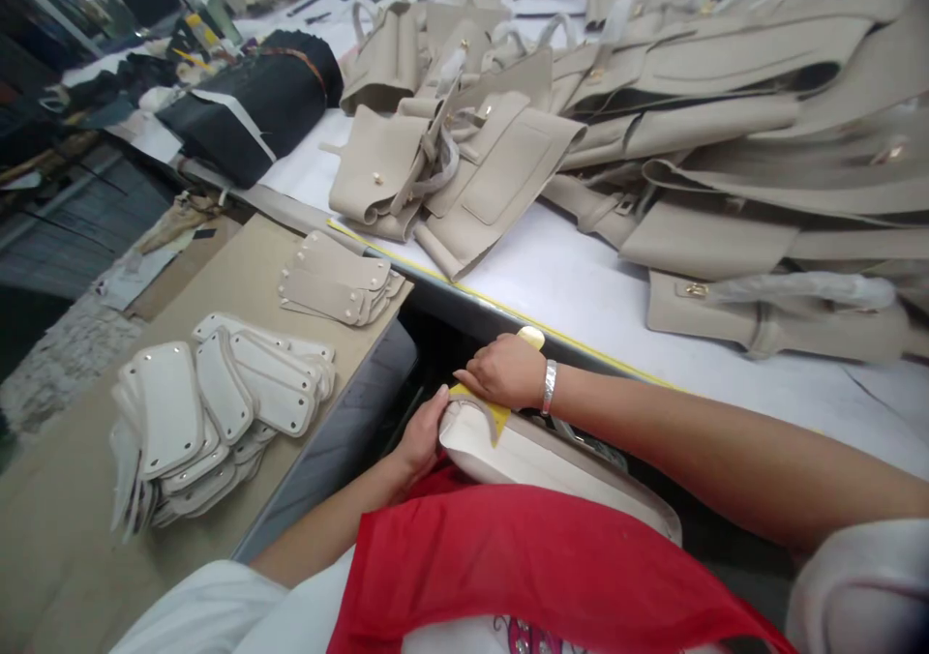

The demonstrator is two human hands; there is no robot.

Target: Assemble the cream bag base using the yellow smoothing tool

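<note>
The bag (552, 460) lies across the person's lap on a red cloth (537, 567), just below the edge of the white table (581, 286). The left hand (419, 438) cups the bag's near end, fingers curled around it. The right hand (506, 371) presses on top of the bag, fingers closed on a yellow tool (485, 408) at the rim; a bracelet (550, 386) sits on that wrist. It looks like an edge-working step, with the tool applied along the bag's rim. The next stroke likely calls for a steady left grip while the tool runs along the edge. Left of the bag, cut panels (210, 412) are stacked on a lower bench (65, 538); beyond the bag, finished bags (464, 170) are heaped.
</note>
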